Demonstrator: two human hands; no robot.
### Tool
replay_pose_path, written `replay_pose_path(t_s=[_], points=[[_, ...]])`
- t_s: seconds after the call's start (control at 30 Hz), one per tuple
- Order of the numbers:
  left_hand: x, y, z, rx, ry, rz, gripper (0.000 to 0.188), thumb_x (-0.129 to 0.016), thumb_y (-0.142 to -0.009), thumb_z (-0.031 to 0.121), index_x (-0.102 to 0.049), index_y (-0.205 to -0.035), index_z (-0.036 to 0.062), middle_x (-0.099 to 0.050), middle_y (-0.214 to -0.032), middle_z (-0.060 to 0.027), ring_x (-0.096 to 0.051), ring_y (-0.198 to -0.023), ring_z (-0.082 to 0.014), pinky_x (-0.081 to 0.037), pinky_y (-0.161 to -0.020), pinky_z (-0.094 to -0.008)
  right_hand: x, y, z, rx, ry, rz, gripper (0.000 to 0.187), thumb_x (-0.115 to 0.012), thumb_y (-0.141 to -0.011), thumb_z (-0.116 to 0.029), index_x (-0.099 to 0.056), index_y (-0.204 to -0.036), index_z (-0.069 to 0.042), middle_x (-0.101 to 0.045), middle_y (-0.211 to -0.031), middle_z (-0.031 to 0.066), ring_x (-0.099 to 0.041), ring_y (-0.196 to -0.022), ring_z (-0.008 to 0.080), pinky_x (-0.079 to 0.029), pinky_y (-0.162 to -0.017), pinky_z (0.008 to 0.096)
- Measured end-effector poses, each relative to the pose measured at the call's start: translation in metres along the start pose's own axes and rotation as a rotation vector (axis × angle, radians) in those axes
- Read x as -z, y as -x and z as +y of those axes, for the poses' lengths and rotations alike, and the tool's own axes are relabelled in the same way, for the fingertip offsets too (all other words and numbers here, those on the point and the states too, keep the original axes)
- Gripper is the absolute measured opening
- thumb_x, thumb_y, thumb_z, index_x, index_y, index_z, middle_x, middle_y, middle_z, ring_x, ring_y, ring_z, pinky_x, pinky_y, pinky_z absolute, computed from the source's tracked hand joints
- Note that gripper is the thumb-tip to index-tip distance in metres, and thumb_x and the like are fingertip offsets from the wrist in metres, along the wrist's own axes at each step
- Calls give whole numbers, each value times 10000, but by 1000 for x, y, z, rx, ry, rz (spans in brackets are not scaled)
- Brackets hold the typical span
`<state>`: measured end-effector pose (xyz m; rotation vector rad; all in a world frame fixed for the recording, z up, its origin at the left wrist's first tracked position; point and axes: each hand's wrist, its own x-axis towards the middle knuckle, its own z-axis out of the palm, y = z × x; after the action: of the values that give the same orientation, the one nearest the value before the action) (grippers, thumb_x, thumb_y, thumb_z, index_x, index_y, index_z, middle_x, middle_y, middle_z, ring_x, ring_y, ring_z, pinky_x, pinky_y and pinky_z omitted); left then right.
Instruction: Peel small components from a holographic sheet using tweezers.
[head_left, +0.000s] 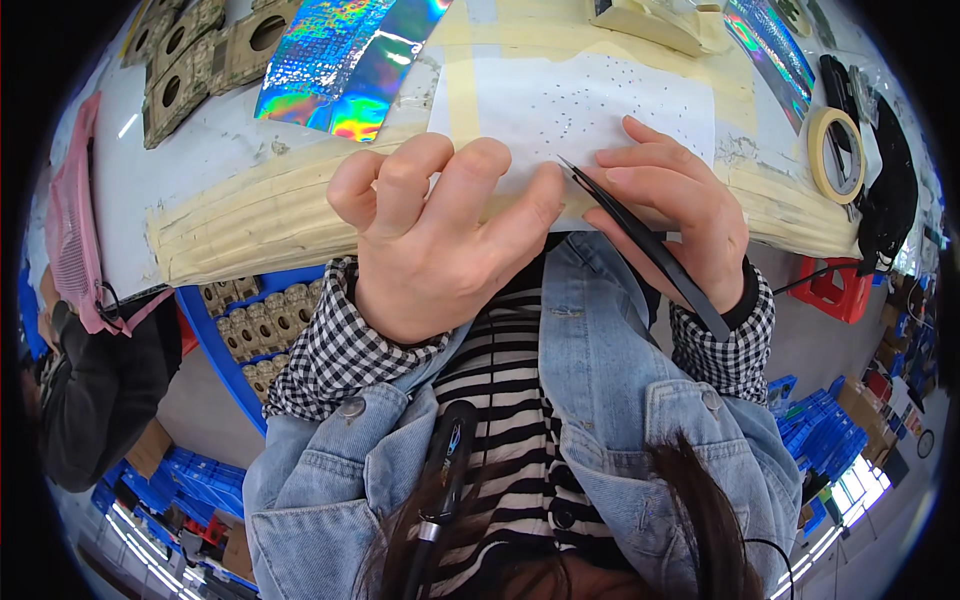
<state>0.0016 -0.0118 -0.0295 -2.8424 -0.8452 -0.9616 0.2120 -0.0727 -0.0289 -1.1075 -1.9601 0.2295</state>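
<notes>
My right hand (675, 185) is closed on a pair of black tweezers (650, 245), held slanting with the fine tips pointing up and left over the white sheet. My left hand (440, 230) hovers at the table's near edge with its fingers bent and apart. One of its fingertips comes close to the tweezer tips; I cannot make out anything on it, and the underside of that hand is hidden. Beyond both hands lies the white sheet (500, 95), scattered with many tiny dark and shiny specks (565, 120).
Iridescent foil sheets (345, 60) (770, 50) and camouflage-patterned parts with round holes (180, 85) lie on the table. A tape roll (836, 155) sits at the right. Masking tape (250, 235) pads the near edge. A blue tray (215, 345) of similar parts is below left. Another person (100, 390) sits at the left.
</notes>
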Motion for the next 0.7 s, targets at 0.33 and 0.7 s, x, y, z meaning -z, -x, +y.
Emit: replay_pose_path(t_s=[0.33,0.7], points=[[0,2,-1,-1,2,17,306,-755,-661,285,-734,-967,281,-503,-920,46,-432,-953,-174,-250,-843,-359,1,-2,-1,-17,-13,0,387,-757,-742,-12,-556,-1073,-5,-674,-968,106,-660,-880,256,-520,-903,467],[-2,1,-1,-14,-22,15,321,-741,-667,287,-724,-988,298,-499,-934,48,-432,-950,-181,-256,-852,-363,0,-1,0,-21,-16,6,393,-760,-740,-9,-553,-1074,-6,-674,-969,106,-660,-882,255,-517,-912,466]])
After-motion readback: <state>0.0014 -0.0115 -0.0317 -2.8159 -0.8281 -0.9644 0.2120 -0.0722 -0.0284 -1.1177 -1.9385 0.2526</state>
